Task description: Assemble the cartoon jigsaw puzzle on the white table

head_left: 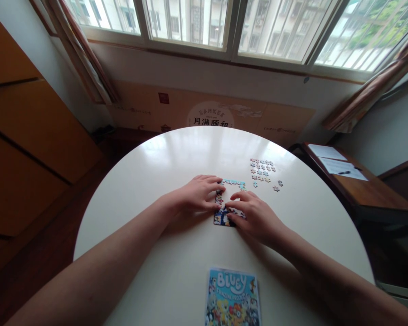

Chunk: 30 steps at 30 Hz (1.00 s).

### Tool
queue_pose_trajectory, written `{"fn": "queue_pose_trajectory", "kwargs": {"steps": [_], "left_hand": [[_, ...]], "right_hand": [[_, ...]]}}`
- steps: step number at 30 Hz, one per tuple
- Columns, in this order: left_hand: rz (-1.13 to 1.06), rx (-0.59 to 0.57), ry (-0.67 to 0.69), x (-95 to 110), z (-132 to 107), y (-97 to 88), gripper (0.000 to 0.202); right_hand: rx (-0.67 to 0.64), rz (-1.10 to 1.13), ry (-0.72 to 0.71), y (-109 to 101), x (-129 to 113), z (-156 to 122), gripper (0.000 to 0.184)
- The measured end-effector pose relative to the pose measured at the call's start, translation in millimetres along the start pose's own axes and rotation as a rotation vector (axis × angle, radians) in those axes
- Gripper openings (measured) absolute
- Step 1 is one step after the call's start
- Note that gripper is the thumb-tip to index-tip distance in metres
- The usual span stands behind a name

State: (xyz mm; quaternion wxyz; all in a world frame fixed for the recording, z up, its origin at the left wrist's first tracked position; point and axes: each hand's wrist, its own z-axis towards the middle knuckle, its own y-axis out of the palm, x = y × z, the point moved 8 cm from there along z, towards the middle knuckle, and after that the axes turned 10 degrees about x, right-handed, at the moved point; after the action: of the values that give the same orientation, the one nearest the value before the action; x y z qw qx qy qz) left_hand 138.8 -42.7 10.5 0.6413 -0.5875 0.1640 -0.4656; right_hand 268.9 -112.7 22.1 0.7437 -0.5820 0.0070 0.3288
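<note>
A partly assembled jigsaw puzzle (pixel 221 218) lies on the white round table, with a joined frame of pieces around a bare middle. My left hand (pixel 200 192) rests at its left side, fingers spread and fingertips touching the left border. Over the lower right part is my right hand (pixel 255 215), its fingers apart and their tips on the pieces near the lower middle. It covers some of the puzzle, and no lifted piece can be made out. Loose puzzle pieces (pixel 263 167) lie in rows to the upper right, with a few set apart below them.
A blue Bluey picture sheet or booklet (pixel 233 296) lies near me on the white table (pixel 139 181). Beyond the table are a printed wall panel (pixel 258 111) and windows. At right, a brown desk (pixel 377 185) holds papers and a pen; wooden cabinets (pixel 27 136) stand left.
</note>
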Motion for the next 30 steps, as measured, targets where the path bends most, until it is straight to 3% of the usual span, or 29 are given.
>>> {"fn": "queue_pose_trajectory", "kwargs": {"steps": [6, 12, 15, 21, 26, 28, 30], "left_hand": [[-0.002, -0.014, -0.030, -1.7, -0.5, 0.3, 0.056], [0.029, -0.062, -0.040, -0.1, -0.5, 1.1, 0.058], [0.036, -0.066, -0.054, -0.2, 0.0, 0.5, 0.058], [0.037, -0.069, -0.047, 0.2, -0.6, -0.3, 0.062], [0.057, -0.066, -0.153, -3.7, -0.8, 2.5, 0.074], [0.088, -0.061, -0.166, -4.3, 0.4, 4.3, 0.076], [0.125, -0.072, -0.153, -4.0, 1.8, 6.8, 0.076]], "right_hand": [[0.057, -0.001, -0.038, -3.7, -1.1, -2.3, 0.023], [0.187, -0.018, -0.175, -15.4, -8.2, -6.7, 0.026], [0.137, -0.045, -0.222, -10.7, -13.1, -8.1, 0.025], [0.058, -0.107, -0.172, -6.3, -13.5, -7.6, 0.022], [0.018, -0.115, -0.198, -7.2, -17.5, -8.4, 0.023], [0.066, -0.082, -0.212, -14.8, -15.0, -5.8, 0.024], [0.215, -0.029, -0.181, -35.4, -2.2, -0.2, 0.024]]}}
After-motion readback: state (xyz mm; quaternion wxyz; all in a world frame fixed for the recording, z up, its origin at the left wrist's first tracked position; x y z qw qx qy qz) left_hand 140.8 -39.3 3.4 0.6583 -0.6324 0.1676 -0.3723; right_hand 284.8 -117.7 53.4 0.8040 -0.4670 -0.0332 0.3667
